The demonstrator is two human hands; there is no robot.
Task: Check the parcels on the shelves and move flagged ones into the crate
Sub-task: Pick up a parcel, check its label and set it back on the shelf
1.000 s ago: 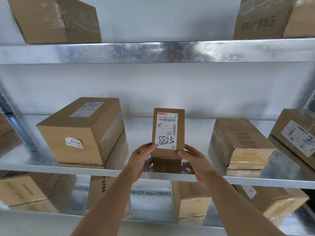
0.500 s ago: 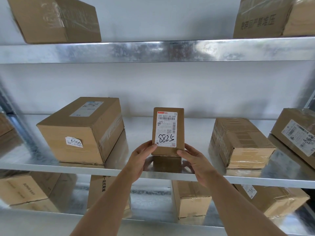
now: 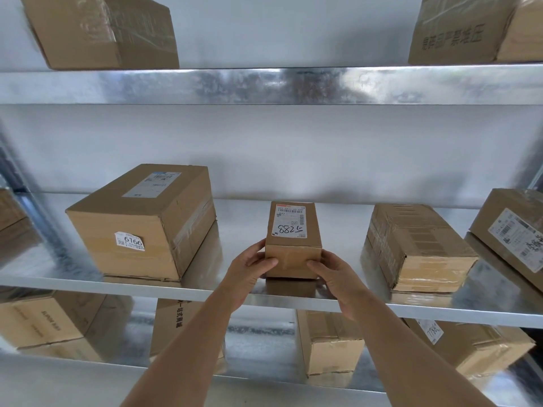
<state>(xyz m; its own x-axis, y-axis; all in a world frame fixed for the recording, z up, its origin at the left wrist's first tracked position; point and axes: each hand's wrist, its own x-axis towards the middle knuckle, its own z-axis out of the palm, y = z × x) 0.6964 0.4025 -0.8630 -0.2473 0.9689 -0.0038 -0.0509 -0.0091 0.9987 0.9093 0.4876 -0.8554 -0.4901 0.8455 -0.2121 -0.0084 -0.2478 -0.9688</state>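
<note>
A small cardboard parcel point(image 3: 292, 239) lies flat on the middle metal shelf point(image 3: 88, 284), its white label marked 8825 facing up. My left hand point(image 3: 249, 267) grips its left front corner, thumb across the front face. My right hand point(image 3: 333, 274) grips the right front corner the same way. To its left stands a big carton point(image 3: 141, 221) with a 6166 sticker. A taped flat carton point(image 3: 417, 248) lies on the right. No crate is in view.
A labelled box point(image 3: 514, 230) leans at the far right of the middle shelf. Two cartons point(image 3: 102, 30) point(image 3: 476, 27) sit on the top shelf. Several boxes point(image 3: 332, 345) stand on the lower shelf, one point(image 3: 470, 345) tagged 7746.
The small parcel stood upright with its label facing me; it has tipped back and now lies flat on the shelf, label up. Both hands shifted onto its front end.
</note>
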